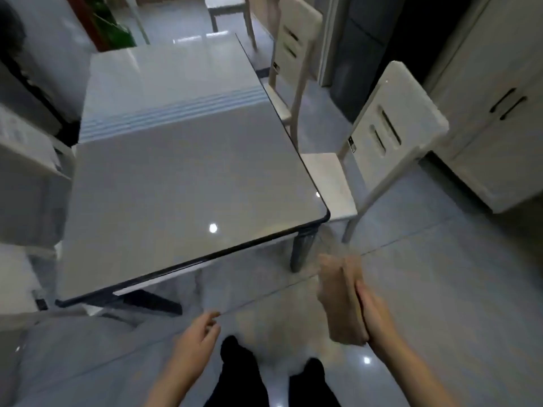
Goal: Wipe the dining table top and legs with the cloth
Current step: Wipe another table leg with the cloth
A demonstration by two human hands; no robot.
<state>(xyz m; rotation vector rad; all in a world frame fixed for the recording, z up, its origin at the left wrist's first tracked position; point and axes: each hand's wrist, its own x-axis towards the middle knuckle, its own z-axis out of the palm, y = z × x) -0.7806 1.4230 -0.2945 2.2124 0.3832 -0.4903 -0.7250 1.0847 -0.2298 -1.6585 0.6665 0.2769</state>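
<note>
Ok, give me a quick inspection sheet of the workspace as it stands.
Surface: table top glossy, shows lamp reflections; no dirt that I can make out through the blur.
Job's things: cloth tan, bunched, held off the table near the corner leg.
Clutter: nothing seen on the top.
Hands: right hand grips the cloth; left hand empty, fingers relaxed.
Cables: nothing seen.
Surroundings: near chair and far chair along the table's right side; cabinet beyond; shiny tiled floor.
</note>
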